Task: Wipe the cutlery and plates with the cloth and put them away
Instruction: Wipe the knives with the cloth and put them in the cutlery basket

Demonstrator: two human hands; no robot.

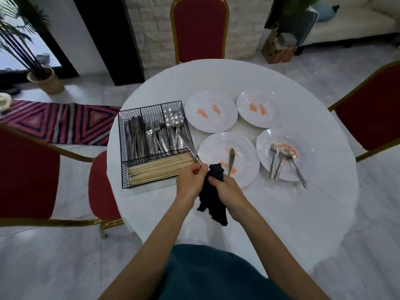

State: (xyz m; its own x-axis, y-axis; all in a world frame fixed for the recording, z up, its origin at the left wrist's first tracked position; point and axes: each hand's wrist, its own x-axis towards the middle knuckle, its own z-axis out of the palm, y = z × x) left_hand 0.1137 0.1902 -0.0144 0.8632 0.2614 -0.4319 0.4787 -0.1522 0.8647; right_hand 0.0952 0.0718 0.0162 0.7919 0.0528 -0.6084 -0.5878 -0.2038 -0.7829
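Dark teal garment: fills the lower edge nearest the lens, both bare forearms reaching out over the round white-clothed bench.
Left hand: fingers curled and clamped on the handle end of a long silver metal spoon; its bowl points away from the fingers, above the basket's spoon compartment.
Right hand: fingers closed round a crumpled black cloth, which touches the left fingers and dangles back toward the wrists.
Black wire cutlery basket: just left of the left fingers, with knives, forks and spoons in three compartments; pale wooden chopsticks lie in the tray closest to the fingers.
Near white round plate: just beyond the right fingers, smeared orange, a silver table knife lying on it.
Right-hand white plate: well right of the right fingers, carrying two silver forks and a third silver utensil whose handle overhangs the rim.
Two far white plates: beyond both sets of fingers, side by side, orange-smeared.
Red-and-gold chairs: ring the bench.
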